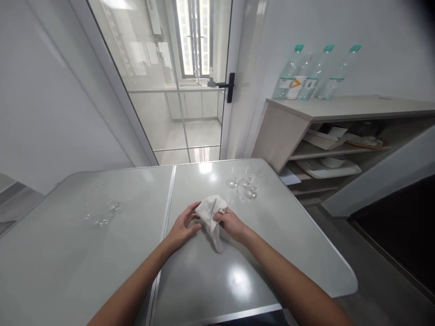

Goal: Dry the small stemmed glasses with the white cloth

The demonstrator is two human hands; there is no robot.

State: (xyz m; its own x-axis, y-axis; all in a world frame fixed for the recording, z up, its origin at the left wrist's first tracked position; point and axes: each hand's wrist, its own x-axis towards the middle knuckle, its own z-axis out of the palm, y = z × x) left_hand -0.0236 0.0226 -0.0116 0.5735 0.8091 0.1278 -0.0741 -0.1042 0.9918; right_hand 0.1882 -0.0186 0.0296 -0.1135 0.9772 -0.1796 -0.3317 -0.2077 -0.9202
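Observation:
A white cloth (211, 212) is bunched above the table, its lower corner hanging towards me. My right hand (231, 222) pinches the cloth from the right, thumb pressed on top. From the left, my left hand (184, 228) curls its fingers against the cloth's edge, with the thumb at the near side. Whatever lies between these fingers, under the cloth or see-through, I cannot make out. Beyond my right hand stand several pieces of clear glassware (250, 193). More clear glassware (102, 222) is at the left; its outlines are faint.
The glossy grey table (288, 253) has a metal seam (169, 194) just left of my hands. Several plastic bottles (328, 88) stand on a wooden shelf unit (288, 122) at the right. Behind the table is a glass door (200, 117) with a black handle (230, 88).

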